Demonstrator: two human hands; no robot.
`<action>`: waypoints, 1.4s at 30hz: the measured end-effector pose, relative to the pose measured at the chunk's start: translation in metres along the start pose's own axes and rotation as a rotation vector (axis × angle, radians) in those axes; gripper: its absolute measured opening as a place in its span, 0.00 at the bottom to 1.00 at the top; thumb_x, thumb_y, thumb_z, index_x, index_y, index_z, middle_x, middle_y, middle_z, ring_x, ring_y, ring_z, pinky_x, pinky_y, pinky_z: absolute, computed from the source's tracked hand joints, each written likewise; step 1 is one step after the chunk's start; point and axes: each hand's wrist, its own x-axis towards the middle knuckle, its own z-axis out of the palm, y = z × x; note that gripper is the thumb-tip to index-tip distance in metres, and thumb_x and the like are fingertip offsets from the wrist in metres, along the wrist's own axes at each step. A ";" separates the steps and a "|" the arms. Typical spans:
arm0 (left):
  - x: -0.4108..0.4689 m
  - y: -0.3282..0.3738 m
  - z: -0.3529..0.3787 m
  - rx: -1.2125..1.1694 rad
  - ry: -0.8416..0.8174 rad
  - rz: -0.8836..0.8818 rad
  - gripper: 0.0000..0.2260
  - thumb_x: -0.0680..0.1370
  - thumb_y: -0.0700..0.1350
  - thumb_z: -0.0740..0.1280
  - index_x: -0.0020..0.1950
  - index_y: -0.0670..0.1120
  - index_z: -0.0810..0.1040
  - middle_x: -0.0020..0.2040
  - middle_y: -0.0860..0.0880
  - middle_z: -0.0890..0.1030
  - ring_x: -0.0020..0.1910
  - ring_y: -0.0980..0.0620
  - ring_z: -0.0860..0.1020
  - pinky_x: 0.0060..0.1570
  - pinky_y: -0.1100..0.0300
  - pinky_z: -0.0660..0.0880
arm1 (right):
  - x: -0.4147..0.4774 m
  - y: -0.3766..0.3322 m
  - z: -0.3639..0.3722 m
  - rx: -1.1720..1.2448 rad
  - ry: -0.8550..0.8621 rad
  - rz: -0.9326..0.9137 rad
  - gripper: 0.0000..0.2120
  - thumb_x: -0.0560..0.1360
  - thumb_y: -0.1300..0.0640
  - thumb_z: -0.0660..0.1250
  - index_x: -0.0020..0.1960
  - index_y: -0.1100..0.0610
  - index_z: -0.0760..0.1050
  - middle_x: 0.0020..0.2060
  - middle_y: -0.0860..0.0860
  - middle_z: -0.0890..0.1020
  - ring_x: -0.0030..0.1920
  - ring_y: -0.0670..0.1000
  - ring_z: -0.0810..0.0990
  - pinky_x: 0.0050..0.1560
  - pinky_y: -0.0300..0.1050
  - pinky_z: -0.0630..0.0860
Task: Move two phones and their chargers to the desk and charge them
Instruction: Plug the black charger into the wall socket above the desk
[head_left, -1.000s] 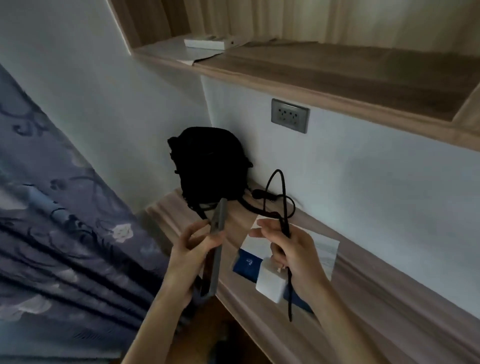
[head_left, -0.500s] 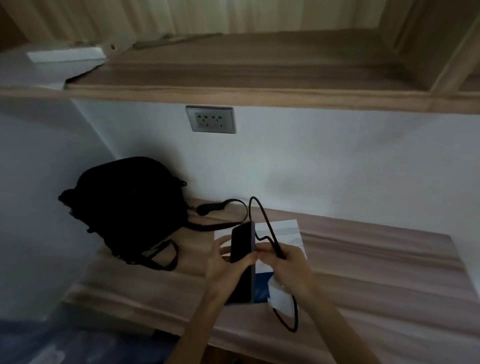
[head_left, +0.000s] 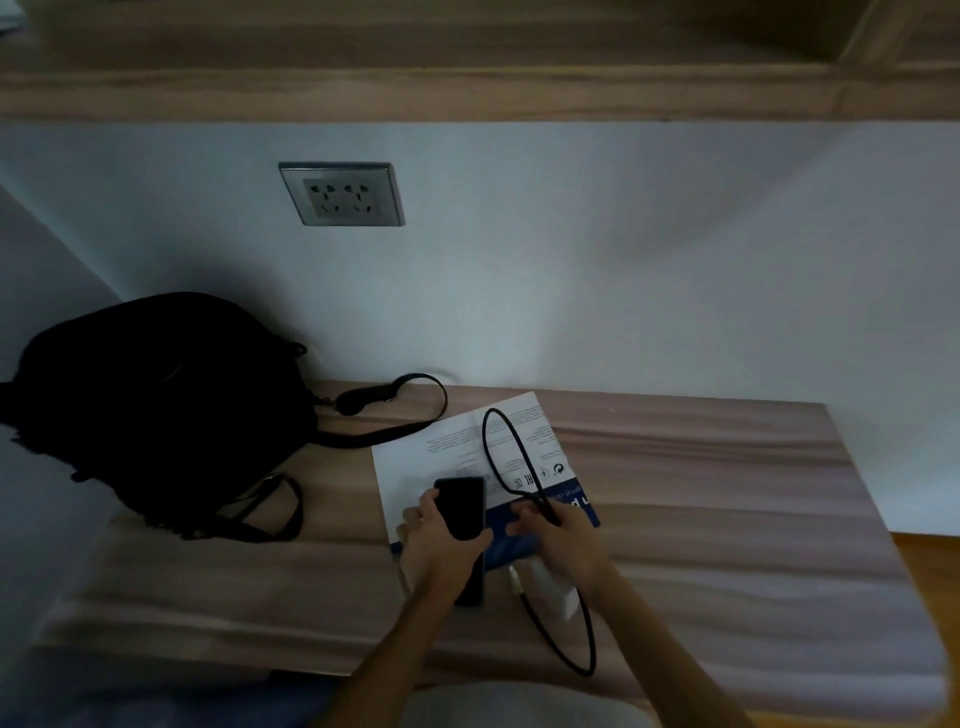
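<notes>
My left hand (head_left: 439, 545) grips a black phone (head_left: 461, 506) low over the wooden desk (head_left: 727, 519), screen up, above a white and blue paper sheet (head_left: 447, 441). My right hand (head_left: 563, 540) holds a white charger block (head_left: 553, 590) together with its black cable (head_left: 511, 457). The cable loops up over the paper and hangs in a second loop below my wrist near the desk's front edge. A grey wall socket (head_left: 343, 194) sits on the wall above and to the left. Only one phone is in view.
A black bag (head_left: 156, 405) with loose straps fills the left part of the desk, one strap reaching the paper. A wooden shelf (head_left: 467, 93) overhangs the desk. The desk ends on the right around (head_left: 857, 493).
The view has swung from the bed side to face the desk squarely. Both hands have dropped closer to the desktop, and the phone has turned from edge-on to lying flat, screen up.
</notes>
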 end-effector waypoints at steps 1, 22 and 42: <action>0.001 0.001 0.004 0.046 -0.002 -0.001 0.43 0.66 0.61 0.76 0.74 0.47 0.63 0.66 0.42 0.71 0.64 0.41 0.71 0.54 0.49 0.75 | -0.001 0.003 -0.002 -0.011 0.014 -0.001 0.07 0.81 0.59 0.64 0.49 0.56 0.80 0.38 0.50 0.86 0.47 0.53 0.84 0.52 0.48 0.79; -0.057 0.051 0.013 -0.687 -0.137 -0.260 0.11 0.78 0.56 0.69 0.54 0.51 0.80 0.51 0.51 0.81 0.49 0.54 0.80 0.39 0.68 0.76 | -0.005 -0.027 -0.038 0.849 -0.025 0.235 0.11 0.84 0.56 0.57 0.49 0.59 0.75 0.30 0.50 0.76 0.19 0.43 0.66 0.19 0.35 0.64; 0.023 0.067 -0.197 -0.981 0.281 -0.014 0.19 0.74 0.44 0.76 0.24 0.50 0.78 0.22 0.56 0.75 0.21 0.63 0.72 0.24 0.69 0.70 | 0.031 -0.160 -0.022 -1.002 -0.252 -0.233 0.21 0.75 0.41 0.68 0.33 0.56 0.74 0.29 0.51 0.79 0.32 0.49 0.78 0.30 0.39 0.71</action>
